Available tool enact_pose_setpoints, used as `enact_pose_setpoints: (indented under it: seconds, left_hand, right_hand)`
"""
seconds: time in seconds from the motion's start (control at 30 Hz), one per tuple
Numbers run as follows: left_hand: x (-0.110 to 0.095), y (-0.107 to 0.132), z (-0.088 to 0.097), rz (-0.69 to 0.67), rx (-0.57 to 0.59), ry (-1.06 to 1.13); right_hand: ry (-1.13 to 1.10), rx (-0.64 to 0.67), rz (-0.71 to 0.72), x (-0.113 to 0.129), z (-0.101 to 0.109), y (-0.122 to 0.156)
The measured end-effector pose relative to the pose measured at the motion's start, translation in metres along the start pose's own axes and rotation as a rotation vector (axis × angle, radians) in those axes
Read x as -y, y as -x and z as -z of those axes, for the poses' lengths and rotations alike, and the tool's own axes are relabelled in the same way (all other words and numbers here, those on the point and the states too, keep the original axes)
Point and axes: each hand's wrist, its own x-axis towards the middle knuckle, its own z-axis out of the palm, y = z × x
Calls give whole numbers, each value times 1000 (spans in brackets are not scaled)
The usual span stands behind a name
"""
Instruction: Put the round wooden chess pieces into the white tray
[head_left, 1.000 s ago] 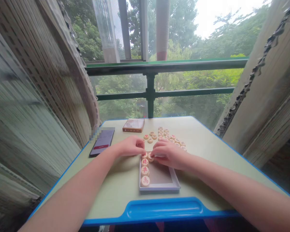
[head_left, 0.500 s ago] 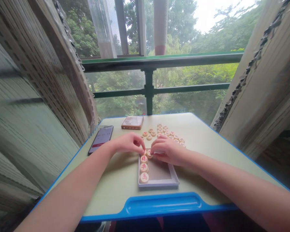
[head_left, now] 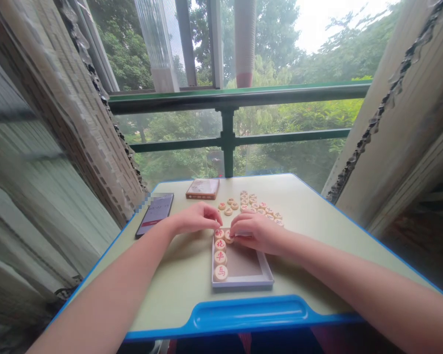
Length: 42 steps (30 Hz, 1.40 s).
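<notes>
A shallow grey box [head_left: 243, 282] lies on the table with round wooden chess pieces [head_left: 220, 257] lined up along its left side. My left hand [head_left: 195, 219] rests at the box's far left corner, fingers curled, its fingertips just beside the top piece. My right hand [head_left: 253, 232] lies over the far end of the box, pinching a wooden piece [head_left: 228, 237] next to the row. Several more loose pieces [head_left: 254, 205] lie just beyond both hands.
A phone [head_left: 155, 213] with a lit screen lies at the table's left edge. A flat brown box [head_left: 203, 189] sits at the far side. The pale green table [head_left: 177, 275] has a blue rim and a blue tray recess in front. A green railing and woven blinds surround it.
The view has shifted slightly. A further piece now shows at the top of the row in the box, and my left fingers have drawn back a little from it.
</notes>
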Motion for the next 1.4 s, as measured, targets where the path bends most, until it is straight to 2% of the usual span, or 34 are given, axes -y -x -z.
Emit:
enact_pose_setpoints:
  seconds: [0.2,0.7,0.83,0.93,1.03,1.07,1.17,1.27,1.4]
  left_hand:
    - [-1,1,0,22,69,-57]
    - [-1,1,-1,6,99,31]
    - [2,0,-1,31,50,50]
    - [4,0,-1,39,-27,69]
    - [2,1,0,45,-43,72]
    - [1,1,0,51,-36,62]
    - [1,1,-1,84,-3,11]
    - [2,-1,-1,107,8,-33]
    - [4,-1,-1,119,-9,-65]
  right_hand:
    - [-3,-14,5,1,1,0]
    - [-3,-4,-7,2,2,0]
    - [32,-7,-5,4,3,0]
    - [143,-106,-128,4,8,0]
    - [284,-257,-403,-5,16,1]
    - [327,-272,-491,-10,19,2]
    - [425,-200,-656,-28,24,6]
    - [414,-151,-669,-40,22,10]
    - [337,-115,-511,-38,14,7]
